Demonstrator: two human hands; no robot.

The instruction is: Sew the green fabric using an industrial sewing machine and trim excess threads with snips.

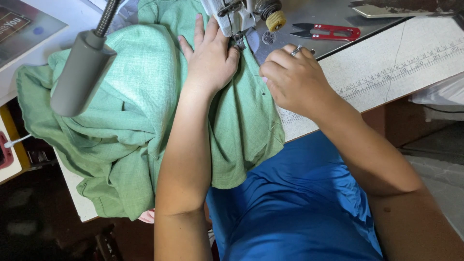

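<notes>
Where the blue garment (pixel 299 203) fills the nearest ground, both forearms are seen reaching away from it. Green fabric (pixel 130 125) is heaped to the left of the fingers and draped over the surface (pixel 386 67) edge. Left hand (pixel 209 58): laid flat on the fabric, fingers (pixel 199 26) spread and pressed down just beside the presser foot. Right hand (pixel 295 79): fingers curled together, fabric edge pinched beneath them; a ring (pixel 296 50) is worn. Beyond the fingertips the sewing machine (pixel 241 14) is placed. Red thread snips (pixel 331 32) are laid beyond the right fingers. A grey lamp head (pixel 82 72) is hung at left.
</notes>
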